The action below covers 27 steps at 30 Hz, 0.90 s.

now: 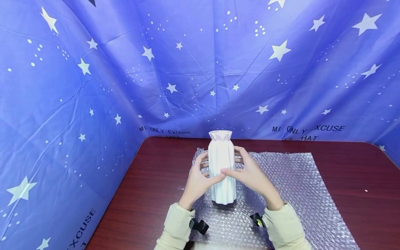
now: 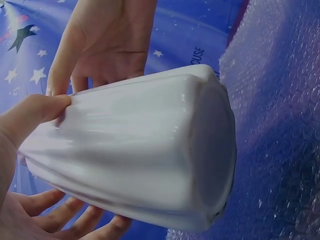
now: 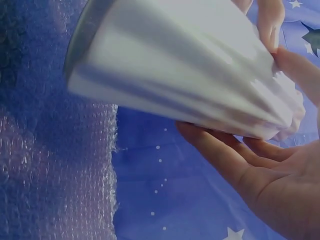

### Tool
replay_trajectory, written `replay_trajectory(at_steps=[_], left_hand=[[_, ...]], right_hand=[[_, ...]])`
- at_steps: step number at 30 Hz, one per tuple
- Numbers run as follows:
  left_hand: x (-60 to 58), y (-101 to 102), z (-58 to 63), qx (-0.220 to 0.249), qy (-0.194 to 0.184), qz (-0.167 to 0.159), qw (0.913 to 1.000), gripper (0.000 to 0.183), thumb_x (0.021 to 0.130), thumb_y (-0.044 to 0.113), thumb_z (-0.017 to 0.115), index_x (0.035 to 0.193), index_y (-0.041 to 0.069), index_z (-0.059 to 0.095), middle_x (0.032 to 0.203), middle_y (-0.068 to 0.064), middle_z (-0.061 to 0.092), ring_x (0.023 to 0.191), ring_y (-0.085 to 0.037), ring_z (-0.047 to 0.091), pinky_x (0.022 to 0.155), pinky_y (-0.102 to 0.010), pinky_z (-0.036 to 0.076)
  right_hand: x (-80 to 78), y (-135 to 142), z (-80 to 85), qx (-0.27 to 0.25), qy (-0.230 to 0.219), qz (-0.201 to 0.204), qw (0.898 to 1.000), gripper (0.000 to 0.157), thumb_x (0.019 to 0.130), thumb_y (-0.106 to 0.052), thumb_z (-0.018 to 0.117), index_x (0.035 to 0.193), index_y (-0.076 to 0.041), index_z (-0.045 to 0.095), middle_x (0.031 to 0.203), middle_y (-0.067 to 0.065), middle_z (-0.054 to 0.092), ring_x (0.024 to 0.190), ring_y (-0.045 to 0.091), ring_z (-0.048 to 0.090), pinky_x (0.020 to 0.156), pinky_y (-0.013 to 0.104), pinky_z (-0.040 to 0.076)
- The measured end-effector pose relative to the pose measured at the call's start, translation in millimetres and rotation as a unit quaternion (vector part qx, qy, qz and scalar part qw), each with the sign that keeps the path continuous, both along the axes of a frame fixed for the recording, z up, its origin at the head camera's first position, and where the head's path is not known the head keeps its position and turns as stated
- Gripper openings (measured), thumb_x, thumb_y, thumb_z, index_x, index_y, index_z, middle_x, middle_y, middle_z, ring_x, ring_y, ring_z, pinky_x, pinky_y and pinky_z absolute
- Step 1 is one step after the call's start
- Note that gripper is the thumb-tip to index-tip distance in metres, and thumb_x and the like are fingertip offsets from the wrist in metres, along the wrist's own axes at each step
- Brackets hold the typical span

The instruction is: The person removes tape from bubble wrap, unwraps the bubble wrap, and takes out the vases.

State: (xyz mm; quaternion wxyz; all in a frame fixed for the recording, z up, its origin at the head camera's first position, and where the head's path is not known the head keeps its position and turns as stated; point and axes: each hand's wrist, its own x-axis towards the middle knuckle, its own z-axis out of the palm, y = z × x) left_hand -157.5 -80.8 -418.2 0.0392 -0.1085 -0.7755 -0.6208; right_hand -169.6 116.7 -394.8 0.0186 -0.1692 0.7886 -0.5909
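Note:
A white fluted vase [image 1: 222, 163] with a pinched neck and flared rim is held upright between both hands, above a sheet of bubble wrap [image 1: 287, 180]. My left hand [image 1: 200, 177] grips its left side, thumb across the front and fingers around the side. On the opposite side my right hand [image 1: 250, 172] grips it the same way, and the two thumbs nearly meet. In the left wrist view the flat base of the vase [image 2: 135, 145] shows, raised off the wrap. The right wrist view has the right-hand fingers [image 3: 220, 150] against the vase's side.
The bubble wrap lies on a dark red wooden table [image 1: 150, 187]. A blue star-printed cloth [image 1: 187, 69] hangs behind and at the sides. A small white speck [image 1: 366, 190] lies on the table at the right. Black straps with small devices [image 1: 198, 226] sit at the wrists.

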Motion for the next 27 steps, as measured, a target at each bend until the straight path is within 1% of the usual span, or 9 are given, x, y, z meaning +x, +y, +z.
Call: replay_trajectory(at_steps=[4,8,11,14,16,21,27], left_hand=[[-2.6,-5,-0.9,-0.007,0.002,0.009,0.9999,0.087,0.075,0.024,0.087,0.149,0.012,0.042,0.137,-0.011,0.052,0.122,-0.028,0.054,0.095,-0.038,0.054],[-4.6,-10,-2.1,-0.016,0.024,0.022,0.9993,0.087,0.074,0.024,0.088,0.147,0.01,0.045,0.145,-0.012,0.046,0.122,-0.027,0.055,0.095,-0.037,0.055],[-5.7,-14,-1.7,-0.019,0.04,0.029,0.9986,0.086,0.073,0.025,0.089,0.146,0.008,0.047,0.146,-0.015,0.044,0.122,-0.029,0.055,0.094,-0.039,0.055],[-7.0,-16,-1.2,-0.02,0.046,0.033,0.9982,0.086,0.073,0.024,0.089,0.145,0.007,0.047,0.143,-0.014,0.047,0.122,-0.028,0.055,0.095,-0.039,0.055],[-7.9,-18,-0.8,-0.019,0.049,0.036,0.998,0.085,0.072,0.023,0.09,0.145,0.007,0.048,0.138,-0.011,0.05,0.122,-0.028,0.055,0.095,-0.04,0.055],[-10.4,-24,0.0,-0.011,0.063,0.04,0.9972,0.081,0.071,0.021,0.09,0.141,0.012,0.052,0.128,-0.003,0.057,0.119,-0.026,0.057,0.093,-0.044,0.055],[-12.6,-30,3.2,0.003,0.071,0.05,0.9962,0.078,0.069,0.018,0.091,0.139,0.014,0.055,0.125,-0.002,0.059,0.114,-0.022,0.06,0.093,-0.044,0.055]], right_hand=[[-2.5,-6,-0.9,0.0,0.01,-0.001,1.0,0.085,0.082,-0.02,0.083,0.148,-0.004,0.032,0.142,0.022,0.045,0.126,0.041,0.05,0.097,0.046,0.053],[-3.7,-12,0.5,-0.005,0.015,-0.005,1.0,0.088,0.079,-0.02,0.085,0.148,-0.004,0.032,0.141,0.022,0.046,0.126,0.04,0.051,0.101,0.047,0.051],[-4.3,-17,2.4,-0.008,0.012,-0.007,1.0,0.088,0.078,-0.019,0.085,0.147,-0.003,0.032,0.141,0.022,0.045,0.127,0.041,0.05,0.103,0.049,0.048],[-5.3,-21,3.4,-0.005,0.01,-0.011,1.0,0.088,0.078,-0.018,0.085,0.147,-0.004,0.032,0.142,0.022,0.045,0.128,0.041,0.05,0.104,0.049,0.047],[-6.4,-23,3.4,-0.004,0.01,-0.012,1.0,0.089,0.079,-0.019,0.085,0.148,-0.005,0.032,0.142,0.021,0.045,0.129,0.041,0.05,0.104,0.05,0.047],[-9.9,-28,2.1,-0.016,0.013,-0.006,1.0,0.088,0.079,-0.02,0.085,0.148,-0.006,0.032,0.142,0.02,0.045,0.129,0.04,0.05,0.105,0.049,0.047],[-12.4,-36,3.4,-0.03,0.017,-0.003,0.999,0.086,0.079,-0.018,0.085,0.147,-0.008,0.033,0.144,0.019,0.045,0.131,0.04,0.048,0.106,0.05,0.046]])
